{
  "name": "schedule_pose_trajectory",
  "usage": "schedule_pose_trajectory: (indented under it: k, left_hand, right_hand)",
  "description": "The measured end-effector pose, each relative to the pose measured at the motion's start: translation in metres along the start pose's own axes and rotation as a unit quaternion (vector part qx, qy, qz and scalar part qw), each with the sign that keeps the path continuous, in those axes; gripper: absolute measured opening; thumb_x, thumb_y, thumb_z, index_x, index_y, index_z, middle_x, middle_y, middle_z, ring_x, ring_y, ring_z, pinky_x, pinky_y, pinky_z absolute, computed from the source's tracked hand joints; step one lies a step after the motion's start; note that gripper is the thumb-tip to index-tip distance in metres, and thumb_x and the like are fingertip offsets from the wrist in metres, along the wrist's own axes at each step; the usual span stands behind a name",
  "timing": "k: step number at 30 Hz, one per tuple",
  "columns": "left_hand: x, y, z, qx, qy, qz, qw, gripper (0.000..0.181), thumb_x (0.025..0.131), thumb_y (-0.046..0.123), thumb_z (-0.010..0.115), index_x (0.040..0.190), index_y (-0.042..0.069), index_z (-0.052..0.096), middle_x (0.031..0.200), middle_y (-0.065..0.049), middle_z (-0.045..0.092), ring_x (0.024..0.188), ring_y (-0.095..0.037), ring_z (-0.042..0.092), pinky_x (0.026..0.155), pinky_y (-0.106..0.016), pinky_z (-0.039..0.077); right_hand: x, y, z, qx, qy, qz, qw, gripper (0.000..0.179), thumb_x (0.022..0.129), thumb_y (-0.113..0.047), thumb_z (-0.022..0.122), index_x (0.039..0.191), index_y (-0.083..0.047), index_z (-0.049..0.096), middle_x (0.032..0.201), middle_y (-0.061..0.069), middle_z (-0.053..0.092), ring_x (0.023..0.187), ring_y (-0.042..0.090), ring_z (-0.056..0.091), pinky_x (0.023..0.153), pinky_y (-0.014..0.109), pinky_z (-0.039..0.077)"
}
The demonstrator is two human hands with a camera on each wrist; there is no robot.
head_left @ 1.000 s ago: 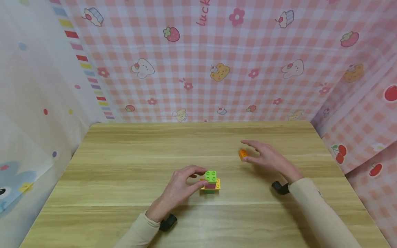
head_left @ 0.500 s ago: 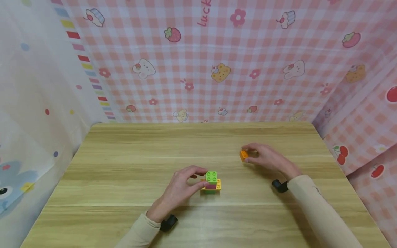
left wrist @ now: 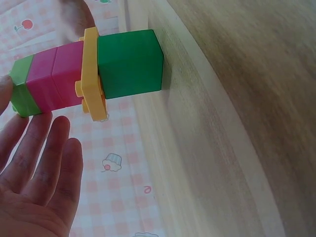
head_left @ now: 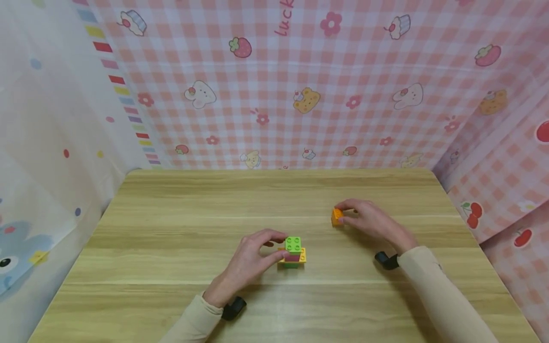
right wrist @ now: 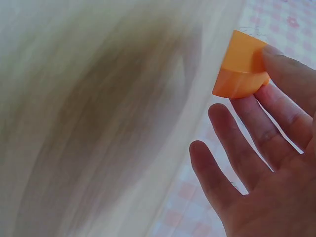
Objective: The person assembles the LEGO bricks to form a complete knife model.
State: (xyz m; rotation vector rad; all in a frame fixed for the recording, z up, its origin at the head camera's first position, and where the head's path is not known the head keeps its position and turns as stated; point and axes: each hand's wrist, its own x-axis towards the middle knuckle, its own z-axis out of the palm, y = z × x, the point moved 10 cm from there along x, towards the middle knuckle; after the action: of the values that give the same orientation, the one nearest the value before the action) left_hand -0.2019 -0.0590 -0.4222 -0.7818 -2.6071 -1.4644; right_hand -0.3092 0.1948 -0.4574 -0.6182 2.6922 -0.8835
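A stack of toy building bricks stands upright on the table, with a dark green brick (left wrist: 131,64) at the bottom. Above it come a yellow plate (left wrist: 92,74), two magenta bricks (left wrist: 55,76) and a light green brick (head_left: 293,244) on top. My left hand (head_left: 249,255) pinches the stack's upper end between thumb and fingers, from the left side. Farther back and to the right, my right hand (head_left: 371,219) holds an orange brick (right wrist: 242,66) between thumb and fingertips; its curved face shows in the right wrist view. The other right-hand fingers (right wrist: 234,148) are spread out straight.
The wooden table (head_left: 193,200) runs back to a pink checked cloth (head_left: 274,95) with printed figures. A pale dotted cloth (head_left: 51,119) hangs on the left, and cherry-print cloth (head_left: 506,190) on the right. Black wrist devices (head_left: 233,308) sit under both wrists.
My right hand's thumb and fingers have come together on the orange brick, which has turned slightly. My left hand stays at the stack.
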Motion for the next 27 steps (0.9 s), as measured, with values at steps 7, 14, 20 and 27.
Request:
schedule_pose_trajectory:
  k: [7,14,20,27]
  left_hand:
    - [0.000,0.000,0.000,-0.001,0.003,0.006,1.0000,0.036,0.090,0.021,0.082,0.122,0.008,0.071,0.119,-0.003,0.074,0.106,-0.019,0.070,0.091,-0.035,0.059]
    - [0.000,0.001,-0.002,0.000,0.005,0.008,1.0000,0.037,0.090,0.022,0.082,0.123,0.009,0.071,0.119,-0.002,0.074,0.106,-0.018,0.070,0.091,-0.034,0.059]
    - [0.000,0.003,-0.002,-0.004,0.005,0.008,1.0000,0.036,0.091,0.021,0.082,0.123,0.009,0.071,0.119,-0.002,0.074,0.106,-0.018,0.070,0.091,-0.035,0.059]
    - [0.000,0.002,-0.001,0.000,0.006,0.004,1.0000,0.037,0.090,0.022,0.082,0.122,0.008,0.071,0.117,-0.001,0.074,0.106,-0.017,0.070,0.090,-0.033,0.059]
  right_hand:
    - [-0.008,-0.019,-0.007,-0.010,0.036,-0.041,0.9984,0.036,0.102,-0.026,0.069,0.132,-0.006,0.067,0.131,0.014,0.069,0.124,0.036,0.061,0.104,0.060,0.048]
    - [-0.017,-0.036,-0.013,-0.012,0.071,-0.068,0.9951,0.035,0.099,-0.026,0.073,0.128,-0.006,0.070,0.128,0.010,0.071,0.121,0.032,0.063,0.103,0.055,0.051]
    - [-0.025,-0.050,-0.015,-0.009,0.088,-0.085,0.9925,0.034,0.099,-0.023,0.074,0.128,-0.006,0.070,0.127,0.010,0.071,0.119,0.031,0.064,0.103,0.054,0.051]
    - [-0.032,-0.064,-0.017,-0.008,0.104,-0.100,0.9895,0.033,0.098,-0.021,0.075,0.128,-0.008,0.070,0.127,0.009,0.071,0.118,0.031,0.065,0.102,0.054,0.052]
